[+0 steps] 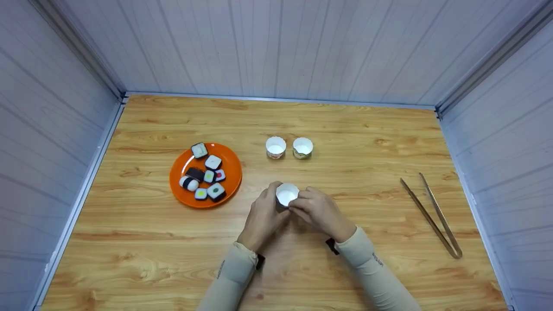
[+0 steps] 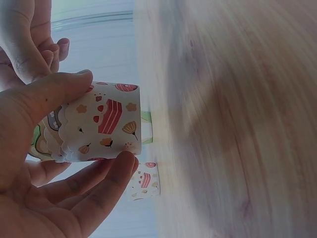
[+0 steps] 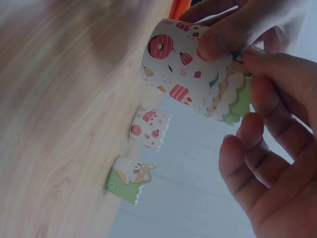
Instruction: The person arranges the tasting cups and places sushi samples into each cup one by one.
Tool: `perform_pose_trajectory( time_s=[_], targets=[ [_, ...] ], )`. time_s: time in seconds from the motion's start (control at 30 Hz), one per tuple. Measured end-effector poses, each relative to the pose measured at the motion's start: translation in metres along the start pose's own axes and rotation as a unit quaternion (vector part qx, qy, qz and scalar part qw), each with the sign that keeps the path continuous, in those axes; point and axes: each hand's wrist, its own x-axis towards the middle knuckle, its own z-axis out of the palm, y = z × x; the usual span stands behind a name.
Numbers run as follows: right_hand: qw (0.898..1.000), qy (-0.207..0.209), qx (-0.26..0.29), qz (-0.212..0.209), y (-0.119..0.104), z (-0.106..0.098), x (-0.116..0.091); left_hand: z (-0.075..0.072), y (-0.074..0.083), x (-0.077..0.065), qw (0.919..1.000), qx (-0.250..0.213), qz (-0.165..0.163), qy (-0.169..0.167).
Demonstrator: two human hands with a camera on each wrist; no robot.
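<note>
My left hand (image 1: 264, 214) grips a nested stack of paper baking cups (image 2: 106, 121) near the middle of the table, thumb on one side and fingers on the other. The outermost cup is white with red cake and donut prints. Several scalloped rims show staggered at the stack's mouth, one of them green. At that mouth, my right hand (image 1: 319, 210) pinches a rim between thumb and index finger (image 3: 265, 99). Beyond the hands, two single cups stand upright: a cake-print cup (image 3: 149, 128) and a green cup with an animal print (image 3: 130, 179).
An orange plate (image 1: 232, 166) on the left bears several toy-like sushi pieces (image 1: 216, 191). Metal tongs (image 1: 427, 216) lie spread on the right side of the wooden table (image 1: 367, 276). White panel walls (image 1: 276, 52) border the table at the back and both sides.
</note>
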Motion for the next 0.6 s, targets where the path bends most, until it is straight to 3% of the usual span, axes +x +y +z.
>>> perform_pose_trajectory(
  time_s=[0.3, 0.6],
  targets=[
    [1.000, 0.007, 0.000, 0.002, -0.001, -0.008, 0.000, 0.000, -0.001, 0.000, 1.0000, -0.002, 0.005, 0.007],
    [0.998, 0.065, -0.001, -0.004, 0.002, -0.030, 0.005, -0.002, -0.001, 0.000, 0.9996, -0.013, -0.020, -0.013]
  ],
)
